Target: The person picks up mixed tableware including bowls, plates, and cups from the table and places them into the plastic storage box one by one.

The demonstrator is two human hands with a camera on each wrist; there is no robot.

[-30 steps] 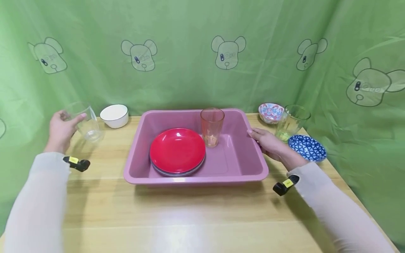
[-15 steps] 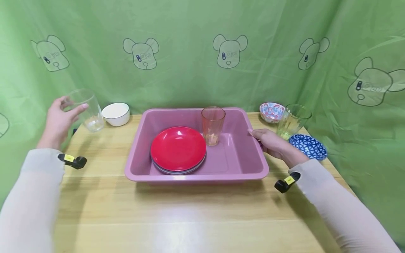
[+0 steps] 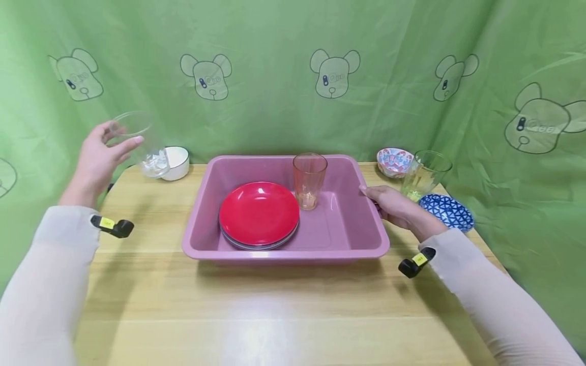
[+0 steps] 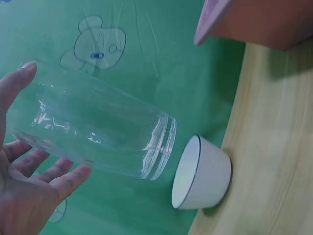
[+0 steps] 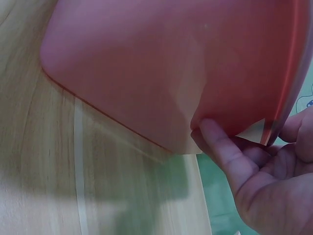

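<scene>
Both hands are busy: at the far left of the head view, the left hand [image 3: 98,157] pinches a clear glass [image 4: 105,125] near its rim, thumb opposite fingers, while right of centre the right hand [image 3: 393,206] grips the side rim of a pink tub [image 3: 286,254]. For steadiness, that right-hand grip should probably hold the tub firmly without lifting, so nothing inside tips. Smooth walls may slip, so the pinch on the clear glass wants to be even, its tilted base kept clear of the white bowl just beyond. Largest of the containers, the tub fills the middle of the frame; at its left lies a red plate [image 3: 259,213] atop other plates, and behind and right of these stands an orange glass [image 3: 309,185], upright. Toward the right edge come a greenish glass [image 3: 423,173], with no contents I can make out, then a blue-patterned dish [image 3: 446,211]. Left of the tub, the white bowl [image 4: 210,176] sits upright, its inside partly hidden; smaller still, a floral bowl [image 3: 393,161] rests upper right.
</scene>
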